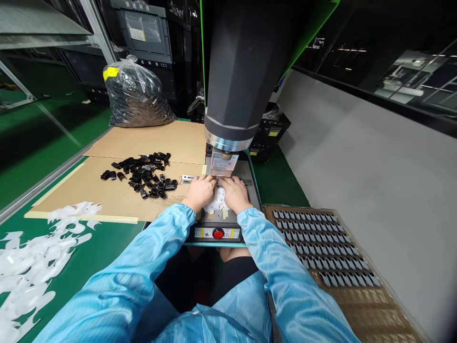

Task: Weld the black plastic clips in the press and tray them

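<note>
Both hands meet on the machine's base plate (246, 190), directly under the metal press head (224, 162). The left hand (201, 190) and the right hand (233, 191) lie knuckles up, fingers curled down onto a small white piece (216, 204) that shows between them; whether either actually pinches it is hard to tell, since the fingertips are hidden. A red button (218, 233) sits on the front panel just below. Left of the machine, loose black parts (143, 174) lie on cardboard (107, 190), with a filled plastic bag (135, 95) behind. A tray of dark parts (321, 247) lies to the right
</note>
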Available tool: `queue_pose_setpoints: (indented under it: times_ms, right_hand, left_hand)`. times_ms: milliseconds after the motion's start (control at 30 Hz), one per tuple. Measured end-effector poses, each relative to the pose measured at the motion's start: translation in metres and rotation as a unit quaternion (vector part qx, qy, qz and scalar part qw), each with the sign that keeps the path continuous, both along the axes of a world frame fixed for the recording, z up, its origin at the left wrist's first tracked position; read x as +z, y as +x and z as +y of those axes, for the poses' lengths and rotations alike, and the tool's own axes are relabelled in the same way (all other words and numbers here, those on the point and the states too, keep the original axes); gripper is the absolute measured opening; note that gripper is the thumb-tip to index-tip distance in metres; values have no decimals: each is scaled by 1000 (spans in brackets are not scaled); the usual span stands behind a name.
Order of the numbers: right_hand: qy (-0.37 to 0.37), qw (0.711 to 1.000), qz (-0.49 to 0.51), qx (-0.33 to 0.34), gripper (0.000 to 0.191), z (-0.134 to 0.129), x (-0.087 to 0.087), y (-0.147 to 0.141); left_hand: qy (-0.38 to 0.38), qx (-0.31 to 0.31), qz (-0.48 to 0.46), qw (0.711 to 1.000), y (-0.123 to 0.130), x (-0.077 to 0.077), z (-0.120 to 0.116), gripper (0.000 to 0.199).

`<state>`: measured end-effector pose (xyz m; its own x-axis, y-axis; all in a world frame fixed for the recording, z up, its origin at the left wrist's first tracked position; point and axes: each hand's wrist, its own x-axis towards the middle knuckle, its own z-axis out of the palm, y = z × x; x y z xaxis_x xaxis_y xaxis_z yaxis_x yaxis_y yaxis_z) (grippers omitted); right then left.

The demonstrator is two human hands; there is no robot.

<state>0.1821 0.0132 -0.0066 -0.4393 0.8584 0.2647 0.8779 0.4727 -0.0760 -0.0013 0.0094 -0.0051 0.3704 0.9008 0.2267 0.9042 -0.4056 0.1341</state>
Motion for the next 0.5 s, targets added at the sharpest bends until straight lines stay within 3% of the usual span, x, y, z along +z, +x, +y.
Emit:
queue_pose_setpoints:
  times_ms: [167, 333, 500]
  right_hand:
    - [-6, 997, 71, 19, 56, -3, -5, 10]
    - [-3, 988, 151, 8, 41, -35, -8, 16]
    - [-20, 992, 122, 37, 39, -64, -11, 9]
  left_hand:
    - [15, -14, -35, 999, -9, -3, -10, 41]
    - [54, 21, -142, 988, -32, -22, -52, 32]
    - [43, 23, -165, 985, -38, -37, -84, 26]
